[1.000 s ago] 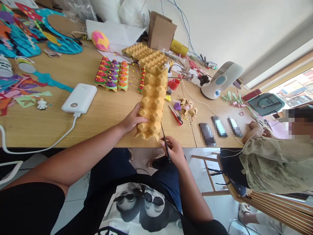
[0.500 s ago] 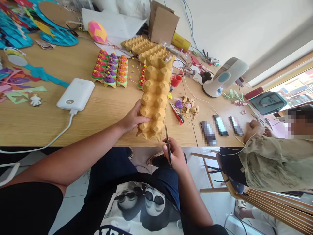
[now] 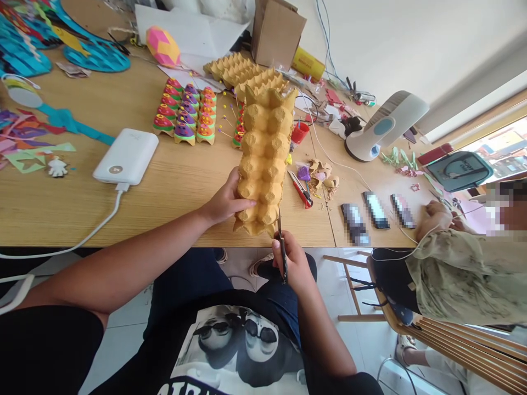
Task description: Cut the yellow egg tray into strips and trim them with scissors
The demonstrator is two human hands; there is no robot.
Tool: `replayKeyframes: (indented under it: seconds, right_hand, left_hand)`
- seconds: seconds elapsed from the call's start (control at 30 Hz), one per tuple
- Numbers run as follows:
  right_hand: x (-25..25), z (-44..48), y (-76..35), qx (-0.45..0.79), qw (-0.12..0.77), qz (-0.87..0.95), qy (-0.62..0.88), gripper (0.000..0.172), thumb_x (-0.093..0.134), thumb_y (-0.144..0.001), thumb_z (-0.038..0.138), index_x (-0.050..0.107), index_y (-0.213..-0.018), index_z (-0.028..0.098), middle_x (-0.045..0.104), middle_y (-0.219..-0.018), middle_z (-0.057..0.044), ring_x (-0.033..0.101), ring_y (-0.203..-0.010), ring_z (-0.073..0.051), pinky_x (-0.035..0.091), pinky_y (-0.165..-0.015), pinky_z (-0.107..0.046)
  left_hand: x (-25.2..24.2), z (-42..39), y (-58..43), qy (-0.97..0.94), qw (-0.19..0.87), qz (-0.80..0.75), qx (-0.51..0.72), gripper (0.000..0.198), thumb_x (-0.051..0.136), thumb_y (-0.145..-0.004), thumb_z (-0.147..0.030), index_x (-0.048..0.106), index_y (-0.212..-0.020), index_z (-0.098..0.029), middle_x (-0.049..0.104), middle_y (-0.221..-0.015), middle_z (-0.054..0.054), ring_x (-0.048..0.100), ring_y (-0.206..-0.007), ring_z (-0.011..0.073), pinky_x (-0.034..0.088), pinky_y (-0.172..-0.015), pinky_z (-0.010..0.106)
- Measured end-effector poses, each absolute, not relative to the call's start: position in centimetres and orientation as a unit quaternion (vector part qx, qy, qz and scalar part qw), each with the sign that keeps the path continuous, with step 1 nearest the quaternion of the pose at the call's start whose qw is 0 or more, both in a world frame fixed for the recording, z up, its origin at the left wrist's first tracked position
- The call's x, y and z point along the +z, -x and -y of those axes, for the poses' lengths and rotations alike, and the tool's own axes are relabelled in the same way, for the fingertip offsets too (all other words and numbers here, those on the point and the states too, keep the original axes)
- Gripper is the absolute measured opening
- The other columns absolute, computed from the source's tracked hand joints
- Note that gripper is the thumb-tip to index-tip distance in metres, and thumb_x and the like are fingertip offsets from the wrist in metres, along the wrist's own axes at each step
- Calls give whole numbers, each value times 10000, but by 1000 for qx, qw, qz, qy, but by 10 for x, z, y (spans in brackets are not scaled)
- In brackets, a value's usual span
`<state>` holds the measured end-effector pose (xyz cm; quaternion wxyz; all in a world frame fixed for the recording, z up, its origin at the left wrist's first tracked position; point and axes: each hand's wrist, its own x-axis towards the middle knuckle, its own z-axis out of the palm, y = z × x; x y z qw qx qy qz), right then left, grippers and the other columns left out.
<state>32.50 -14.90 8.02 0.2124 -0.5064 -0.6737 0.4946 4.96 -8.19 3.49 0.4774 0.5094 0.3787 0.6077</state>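
My left hand (image 3: 230, 200) grips the lower left edge of a yellow-brown egg carton (image 3: 263, 159), its thumb lying across the front cups. The carton is held up, long side away from me, over the table's front edge. In my right hand (image 3: 294, 260) is a pair of dark scissors (image 3: 282, 255), the fingers closed around the handles. Their blades point away from me, along the lower right edge of the carton. Whether the blades touch the carton I cannot tell.
Painted egg-carton strips (image 3: 185, 112) and more plain carton (image 3: 247, 74) lie behind. A white power bank (image 3: 126, 156) with cable is at left. A red utility knife (image 3: 302, 190), carton scraps (image 3: 323, 176), phones (image 3: 375, 209) and a fan (image 3: 385, 126) are at right, beside a seated person (image 3: 465, 269).
The scissors have come up closer against the carton's lower right edge. The carton stays in my left hand, shifted slightly to the right in view.
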Motion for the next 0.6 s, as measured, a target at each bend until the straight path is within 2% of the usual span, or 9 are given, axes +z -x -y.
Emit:
replayKeyframes:
  seconds: [0.23,0.4,0.6]
  right_hand:
    - [87,147,-319,442,191,699,529,419,556,-1114,715,597,-1043,304,632,-771,19,633,-753,-232,431,-685,-314]
    - [92,147,-312,367,164,729,554,391,532,-1091,677,539,-958,309,616,-747,13,558,-695,-229,330,-666,-314]
    - [85,142,-307,366,163,723,563,400,528,-1069,687,491,-929,314,585,-716,18,514,-664,-228,309,-667,-317]
  left_hand:
    - [39,85,-53,-502,472,-403,602,770,947,-789,-360,584,-1465,-296,712,-1252,38,694,-1182,299,602,-1017,422]
    - [40,87,-53,-505,460,-407,606,773,949,-792,-347,572,-1465,-295,707,-1279,44,693,-1236,311,617,-1042,430]
    - [41,88,-54,-495,455,-410,616,753,953,-792,-334,569,-1440,-302,706,-1282,41,705,-1223,301,629,-1035,436]
